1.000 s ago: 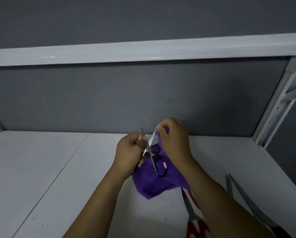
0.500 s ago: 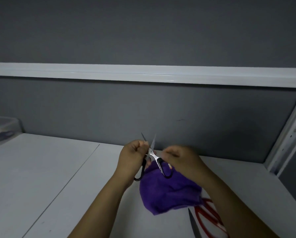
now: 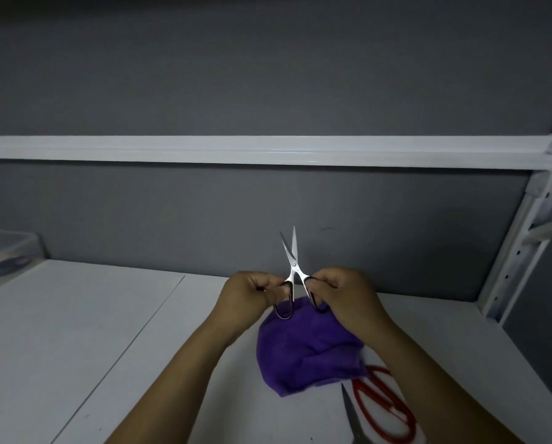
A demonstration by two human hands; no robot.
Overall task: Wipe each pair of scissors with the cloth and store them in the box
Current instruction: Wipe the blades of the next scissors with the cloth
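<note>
I hold a small pair of silver scissors [image 3: 291,261] upright above the white table, blades slightly apart and pointing up. My left hand [image 3: 247,291] grips its left black handle loop. My right hand [image 3: 345,296] grips the right loop, and a purple cloth [image 3: 306,350] hangs down from under that hand onto the table. A clear plastic box [image 3: 5,254] stands at the far left edge with something dark inside. Red-handled scissors [image 3: 383,408] lie on the table at the lower right, partly under my right forearm.
A grey blade tip [image 3: 351,418] of another pair lies beside the red handles. A grey back wall with a white rail [image 3: 268,150] stands behind the table. A white slotted upright [image 3: 524,238] rises at the right. A seam [image 3: 133,341] runs across the tabletop.
My right hand left the blade and moved down to the right handle loop. The scissors now stand upright with both blades bare, and the cloth has dropped below them. The camera panned left.
</note>
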